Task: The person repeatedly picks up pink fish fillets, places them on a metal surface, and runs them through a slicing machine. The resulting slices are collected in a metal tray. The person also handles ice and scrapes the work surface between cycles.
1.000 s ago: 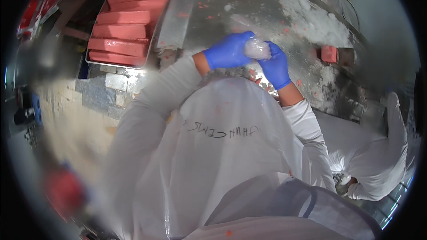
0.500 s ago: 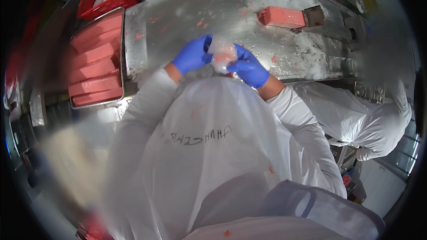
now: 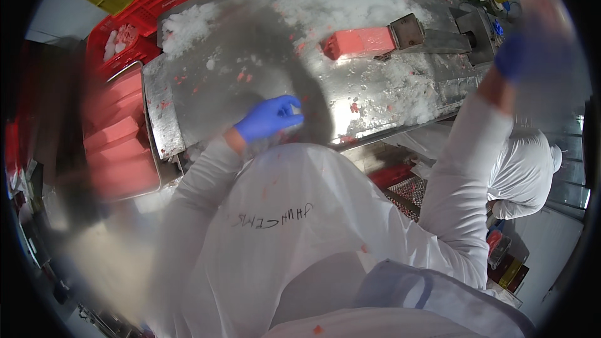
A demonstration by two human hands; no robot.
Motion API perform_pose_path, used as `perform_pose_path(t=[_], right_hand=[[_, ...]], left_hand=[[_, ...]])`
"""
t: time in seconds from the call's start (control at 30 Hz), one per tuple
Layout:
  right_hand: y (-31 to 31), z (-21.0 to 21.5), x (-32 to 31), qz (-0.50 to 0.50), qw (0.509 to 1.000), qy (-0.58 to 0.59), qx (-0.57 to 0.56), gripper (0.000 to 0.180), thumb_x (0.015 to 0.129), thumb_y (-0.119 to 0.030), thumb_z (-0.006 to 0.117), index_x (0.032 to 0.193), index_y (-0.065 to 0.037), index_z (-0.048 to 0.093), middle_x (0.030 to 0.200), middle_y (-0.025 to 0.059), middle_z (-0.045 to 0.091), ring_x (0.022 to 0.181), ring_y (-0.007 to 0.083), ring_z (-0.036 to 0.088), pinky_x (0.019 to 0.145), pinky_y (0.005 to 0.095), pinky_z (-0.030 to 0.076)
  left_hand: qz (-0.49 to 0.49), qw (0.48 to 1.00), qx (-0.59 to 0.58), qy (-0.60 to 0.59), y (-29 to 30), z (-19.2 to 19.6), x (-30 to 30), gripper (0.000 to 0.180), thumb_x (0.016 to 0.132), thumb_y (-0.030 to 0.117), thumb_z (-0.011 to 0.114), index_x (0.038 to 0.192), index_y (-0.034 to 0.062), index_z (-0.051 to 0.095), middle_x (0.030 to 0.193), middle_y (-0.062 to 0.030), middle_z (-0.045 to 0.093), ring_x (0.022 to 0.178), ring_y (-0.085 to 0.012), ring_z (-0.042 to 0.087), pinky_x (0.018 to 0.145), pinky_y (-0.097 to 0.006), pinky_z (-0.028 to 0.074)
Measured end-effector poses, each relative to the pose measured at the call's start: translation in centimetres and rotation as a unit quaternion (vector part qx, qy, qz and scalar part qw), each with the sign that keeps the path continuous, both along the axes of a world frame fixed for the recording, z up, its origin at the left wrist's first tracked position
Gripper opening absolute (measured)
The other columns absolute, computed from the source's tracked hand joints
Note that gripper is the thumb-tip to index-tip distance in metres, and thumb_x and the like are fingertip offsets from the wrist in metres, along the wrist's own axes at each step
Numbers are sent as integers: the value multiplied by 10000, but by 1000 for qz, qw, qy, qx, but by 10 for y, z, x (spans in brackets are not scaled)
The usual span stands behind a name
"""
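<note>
A small white piece (image 3: 292, 110) is held by the gloved left hand (image 3: 269, 119) above the steel table (image 3: 206, 94). The right hand (image 3: 519, 50) is raised and blurred. Ice (image 3: 350, 3) is spread around a pink block (image 3: 358, 42).

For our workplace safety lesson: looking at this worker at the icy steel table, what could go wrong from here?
1. The left hand pinches a small pale piece over the wet steel table; the grip could slip.
2. The right hand is raised and blurred, so it might strike the nearby machine.
3. Loose ice could spill off the edge.

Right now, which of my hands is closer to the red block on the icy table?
Your left hand. It rests on the steel table, down and left of the red block. Your right hand is raised and blurred at the picture's right edge, farther off.
</note>
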State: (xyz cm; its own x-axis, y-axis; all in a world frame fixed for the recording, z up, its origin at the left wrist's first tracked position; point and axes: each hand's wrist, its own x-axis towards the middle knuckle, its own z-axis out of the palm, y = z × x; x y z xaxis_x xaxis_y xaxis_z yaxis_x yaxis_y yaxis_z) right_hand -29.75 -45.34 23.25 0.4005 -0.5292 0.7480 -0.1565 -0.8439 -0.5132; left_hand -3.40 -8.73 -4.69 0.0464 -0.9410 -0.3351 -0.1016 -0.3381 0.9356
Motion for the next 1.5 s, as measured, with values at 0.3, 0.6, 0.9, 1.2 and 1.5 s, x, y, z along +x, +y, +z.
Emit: perform_pose_path(t=[0.3, 0.6, 0.9, 1.2, 1.5], right_hand=[[-75, -285, 3, 142, 671, 430, 587, 597, 1025, -489, 619, 1479, -102, 598, 1414, 65, 664, 1227, 199, 650, 990, 385, 514], [-4, -413, -21, 254, 501, -85, 823, 541, 1080, -377, 517, 1522, -65, 531, 1486, 75, 617, 1274, 206, 620, 1002, 336, 493], [-38, -440, 13, 106, 488, -192, 845, 441, 1024, -234, 615, 1436, -81, 572, 1444, 96, 626, 1342, 250, 564, 1095, 403, 435], [-11, -429, 45, 155, 425, -294, 842, 598, 894, -142, 659, 1455, 11, 519, 1376, 178, 644, 1279, 330, 625, 1103, 460, 493], [24, -412, 67, 54, 453, -244, 856, 568, 844, -207, 618, 1367, 13, 585, 1365, 212, 646, 1190, 384, 658, 1005, 482, 537]], left_hand=[[-36, 998, 58, 1, -90, -22, -1, 301, 1004, 244, 732, 1224, 50, 668, 923, 7, 617, 863, -90, 561, 819, -280, 500], [57, 996, 10, -68, -290, -52, 41, 370, 992, 360, 735, 1170, 37, 702, 1005, -32, 716, 898, -120, 640, 841, -293, 528], [-15, 995, 84, -52, -432, -126, 5, 714, 914, 494, 779, 1385, -3, 580, 1277, -127, 683, 1140, -258, 674, 1013, -359, 530], [-65, 945, 278, 159, -381, -122, -27, 715, 851, 369, 844, 1363, -26, 539, 1109, -166, 720, 799, -220, 742, 623, -356, 609], [-89, 936, 270, 208, -353, -120, 2, 295, 806, 291, 746, 943, 31, 734, 763, -173, 680, 535, -263, 649, 445, -352, 493]])
